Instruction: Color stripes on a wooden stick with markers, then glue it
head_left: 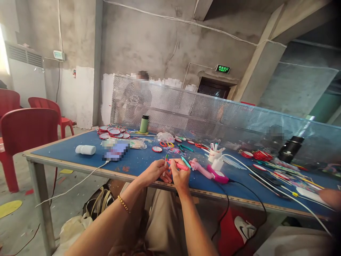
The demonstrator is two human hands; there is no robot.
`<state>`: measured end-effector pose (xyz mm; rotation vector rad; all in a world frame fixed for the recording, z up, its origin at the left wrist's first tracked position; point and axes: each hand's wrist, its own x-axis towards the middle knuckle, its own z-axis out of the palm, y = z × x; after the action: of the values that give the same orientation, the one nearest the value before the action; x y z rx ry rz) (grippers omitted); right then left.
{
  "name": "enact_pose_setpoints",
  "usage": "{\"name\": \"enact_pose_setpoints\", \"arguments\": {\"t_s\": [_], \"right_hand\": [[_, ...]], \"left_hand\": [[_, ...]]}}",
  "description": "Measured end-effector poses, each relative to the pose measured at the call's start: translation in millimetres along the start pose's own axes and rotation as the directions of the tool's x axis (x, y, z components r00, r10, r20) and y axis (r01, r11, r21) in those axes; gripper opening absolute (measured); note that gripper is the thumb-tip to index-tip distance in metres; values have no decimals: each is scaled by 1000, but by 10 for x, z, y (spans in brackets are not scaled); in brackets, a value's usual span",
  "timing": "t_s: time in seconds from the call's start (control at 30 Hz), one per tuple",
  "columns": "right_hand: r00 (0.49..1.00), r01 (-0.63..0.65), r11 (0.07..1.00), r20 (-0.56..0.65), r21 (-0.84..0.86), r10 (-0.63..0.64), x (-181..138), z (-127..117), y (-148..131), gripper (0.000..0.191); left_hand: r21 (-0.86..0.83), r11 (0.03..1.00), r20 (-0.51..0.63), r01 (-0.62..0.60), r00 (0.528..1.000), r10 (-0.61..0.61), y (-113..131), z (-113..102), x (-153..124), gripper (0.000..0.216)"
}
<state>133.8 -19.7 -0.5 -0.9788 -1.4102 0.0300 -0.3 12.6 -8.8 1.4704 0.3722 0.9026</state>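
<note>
Close to the table's front edge, my left hand [157, 170] is closed around a thin white stick with a green end [166, 156], held upright. Just to its right, my right hand [181, 177] grips a pink marker pen [182, 166] in a writing hold. The pen's left end is close to the stick; whether they touch is too small to tell. A teal marker [185, 162] lies beyond my right hand. Beside it is a pink hand tool [200, 168] at a magenta base [220, 175].
On the blue table [66, 153] lie a white bottle [85, 150], a phone [115, 152] with a cable, and red-rimmed discs [114, 132]. Scissors [167, 144], pliers [186, 148] and a pen cup [214, 155] stand farther back. A perforated metal screen [170, 103] borders the far edge.
</note>
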Motion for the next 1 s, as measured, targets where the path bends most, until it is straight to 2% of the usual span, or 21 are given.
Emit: {"name": "enact_pose_setpoints", "arguments": {"t_s": [1.0], "right_hand": [[1000,7,999,-4,-49,-7,0,-9,5,25]], "left_hand": [[-1,1000,3,-6,1000,6,14,7,-16,58]]}}
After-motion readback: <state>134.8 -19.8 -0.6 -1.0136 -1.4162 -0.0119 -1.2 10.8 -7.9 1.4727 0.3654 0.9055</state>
